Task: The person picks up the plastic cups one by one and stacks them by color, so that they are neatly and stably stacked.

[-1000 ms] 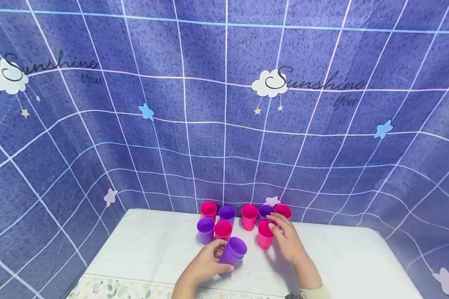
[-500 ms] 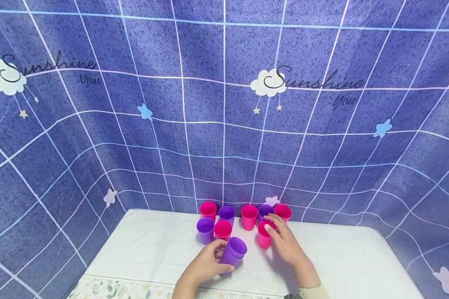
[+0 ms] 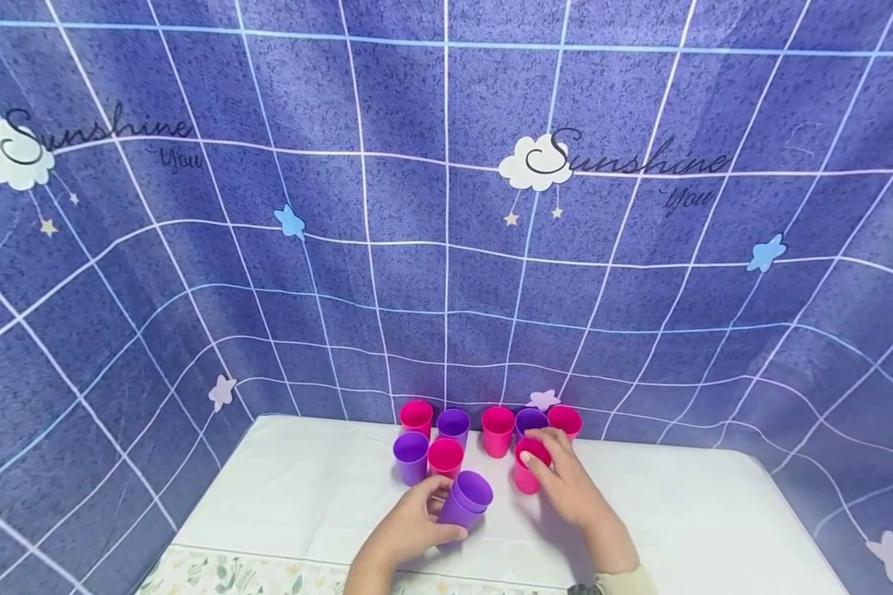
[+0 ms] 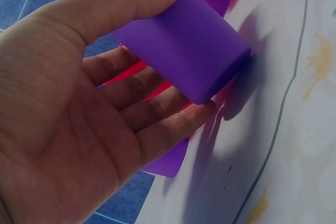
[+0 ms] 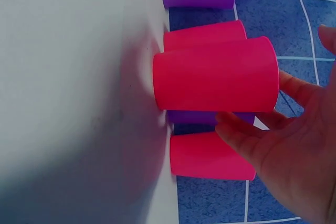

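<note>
Within left hand [image 3: 408, 519], cups [image 3: 461, 511] tilted rightward

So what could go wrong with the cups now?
The two purple cups, one inside the other, are tilted in the left grip, so they might slip out.

The right grip has fingers behind the front pink cup, close to the back purple cup, so that one could get knocked over.

The tilted pair also looks close to another pink cup and might bump it.
</note>
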`<state>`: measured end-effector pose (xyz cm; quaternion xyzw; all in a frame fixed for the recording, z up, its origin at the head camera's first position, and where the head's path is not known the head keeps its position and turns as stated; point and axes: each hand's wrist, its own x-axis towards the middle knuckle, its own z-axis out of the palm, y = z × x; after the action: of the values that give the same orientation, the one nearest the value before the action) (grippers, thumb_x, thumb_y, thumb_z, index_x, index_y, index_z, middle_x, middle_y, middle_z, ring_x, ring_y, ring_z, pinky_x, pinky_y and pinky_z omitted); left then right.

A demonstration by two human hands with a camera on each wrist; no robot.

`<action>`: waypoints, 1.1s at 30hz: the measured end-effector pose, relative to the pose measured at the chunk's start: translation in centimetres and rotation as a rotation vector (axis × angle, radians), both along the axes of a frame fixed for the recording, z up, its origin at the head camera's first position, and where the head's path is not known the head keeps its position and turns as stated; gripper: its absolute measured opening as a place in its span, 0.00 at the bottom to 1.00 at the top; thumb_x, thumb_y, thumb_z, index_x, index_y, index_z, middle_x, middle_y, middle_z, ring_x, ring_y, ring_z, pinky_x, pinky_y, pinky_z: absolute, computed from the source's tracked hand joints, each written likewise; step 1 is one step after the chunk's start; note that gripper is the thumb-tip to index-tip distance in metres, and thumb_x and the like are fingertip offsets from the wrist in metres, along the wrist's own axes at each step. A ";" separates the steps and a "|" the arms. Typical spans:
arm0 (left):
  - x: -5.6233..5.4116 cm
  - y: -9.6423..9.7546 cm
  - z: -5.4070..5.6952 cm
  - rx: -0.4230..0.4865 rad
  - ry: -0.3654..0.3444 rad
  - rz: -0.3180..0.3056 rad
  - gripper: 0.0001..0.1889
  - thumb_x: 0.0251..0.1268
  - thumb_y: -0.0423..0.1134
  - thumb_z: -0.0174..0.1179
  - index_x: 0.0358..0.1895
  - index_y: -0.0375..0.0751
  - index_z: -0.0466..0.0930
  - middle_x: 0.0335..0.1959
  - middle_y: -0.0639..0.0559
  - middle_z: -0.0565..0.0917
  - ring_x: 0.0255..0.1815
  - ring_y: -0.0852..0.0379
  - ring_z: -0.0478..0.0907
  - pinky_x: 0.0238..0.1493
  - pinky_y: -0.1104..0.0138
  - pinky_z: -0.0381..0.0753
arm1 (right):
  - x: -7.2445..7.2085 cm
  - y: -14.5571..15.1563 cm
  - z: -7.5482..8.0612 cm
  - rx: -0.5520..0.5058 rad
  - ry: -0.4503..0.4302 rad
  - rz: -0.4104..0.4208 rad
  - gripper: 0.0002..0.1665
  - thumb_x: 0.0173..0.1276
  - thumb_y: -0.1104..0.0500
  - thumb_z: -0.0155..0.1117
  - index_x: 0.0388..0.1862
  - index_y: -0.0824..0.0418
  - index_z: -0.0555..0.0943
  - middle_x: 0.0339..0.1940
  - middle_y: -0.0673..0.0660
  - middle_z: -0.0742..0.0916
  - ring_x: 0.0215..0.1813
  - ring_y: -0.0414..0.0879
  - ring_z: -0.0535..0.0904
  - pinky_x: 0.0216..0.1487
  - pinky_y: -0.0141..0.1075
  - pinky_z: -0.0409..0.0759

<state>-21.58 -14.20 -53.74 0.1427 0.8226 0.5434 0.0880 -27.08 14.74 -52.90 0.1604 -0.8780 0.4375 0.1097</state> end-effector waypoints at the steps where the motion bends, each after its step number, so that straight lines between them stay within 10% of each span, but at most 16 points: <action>1: 0.0 0.0 0.0 -0.004 0.000 0.001 0.36 0.54 0.34 0.79 0.67 0.31 0.74 0.58 0.41 0.85 0.58 0.47 0.84 0.62 0.50 0.86 | 0.0 0.0 0.0 0.001 -0.002 -0.002 0.28 0.78 0.48 0.62 0.70 0.60 0.79 0.68 0.61 0.79 0.74 0.61 0.75 0.77 0.64 0.71; 33: -0.2 0.0 -0.1 0.017 -0.023 0.009 0.36 0.54 0.36 0.79 0.67 0.32 0.74 0.58 0.40 0.86 0.58 0.46 0.84 0.60 0.53 0.88 | 0.0 -0.3 0.3 0.089 0.054 -0.066 0.29 0.80 0.45 0.61 0.70 0.61 0.78 0.66 0.62 0.83 0.73 0.63 0.78 0.76 0.61 0.74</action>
<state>-21.76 -14.17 -53.81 0.1335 0.8176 0.5522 0.0937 -27.07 14.45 -52.57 0.1477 -0.8981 0.3896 0.1407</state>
